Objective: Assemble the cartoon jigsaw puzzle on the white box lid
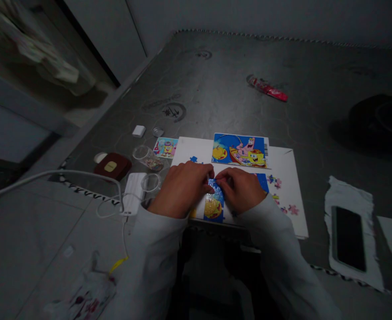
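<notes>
A white board (292, 213) lies on the dark floor mat, with a partly built cartoon jigsaw (214, 204) on its near side. My left hand (182, 189) and my right hand (240, 189) rest curled on the jigsaw, fingertips meeting over a blue piece (213, 183) at its top edge. Both hands press or pinch there; what each grips is hard to make out. A colour reference picture (240, 150) lies just beyond the hands. Several loose pieces (282, 195) sit on the board to the right, and one blue piece (193, 158) to the left.
Left of the board are a small picture card (165, 147), a clear plastic cup (148, 157) on its side, a lid (151, 182), a dark red case (113, 166) and a white charger with cable (133, 194). A phone (350, 238) lies right; a red wrapper (269, 89) far.
</notes>
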Demonstrator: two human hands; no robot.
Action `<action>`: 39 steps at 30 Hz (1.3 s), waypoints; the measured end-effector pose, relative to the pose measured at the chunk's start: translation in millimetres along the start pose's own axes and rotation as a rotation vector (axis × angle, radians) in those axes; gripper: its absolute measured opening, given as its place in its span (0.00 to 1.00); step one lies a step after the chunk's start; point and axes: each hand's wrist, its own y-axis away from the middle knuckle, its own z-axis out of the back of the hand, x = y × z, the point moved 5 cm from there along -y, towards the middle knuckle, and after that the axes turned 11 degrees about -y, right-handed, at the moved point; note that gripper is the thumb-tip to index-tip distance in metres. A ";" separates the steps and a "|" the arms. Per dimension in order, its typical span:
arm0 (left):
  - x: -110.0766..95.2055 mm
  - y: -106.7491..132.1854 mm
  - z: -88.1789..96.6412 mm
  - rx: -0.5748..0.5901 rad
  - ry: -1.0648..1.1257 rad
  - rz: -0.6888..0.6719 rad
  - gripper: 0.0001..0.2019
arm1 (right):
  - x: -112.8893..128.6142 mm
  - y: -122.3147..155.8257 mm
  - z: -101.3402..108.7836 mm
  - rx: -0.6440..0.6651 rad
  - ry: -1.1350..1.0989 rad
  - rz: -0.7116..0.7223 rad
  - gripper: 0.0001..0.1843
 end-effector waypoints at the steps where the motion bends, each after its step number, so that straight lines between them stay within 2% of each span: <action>1: 0.1 0.2 -0.4 -0.001 0.001 0.000 0.14 | 0.2 -0.2 -0.2 -0.003 0.006 0.003 0.05; 23: 2.1 -3.1 -5.0 0.036 0.057 0.035 0.13 | -0.4 4.1 -1.6 -0.036 0.112 0.025 0.04; 34: 0.4 -0.3 -2.4 0.013 0.047 0.025 0.13 | 3.3 5.2 -0.8 -0.027 0.148 0.063 0.04; 39: -0.2 2.1 -0.9 -0.003 0.008 0.017 0.14 | 7.6 4.6 1.1 0.021 0.189 0.017 0.05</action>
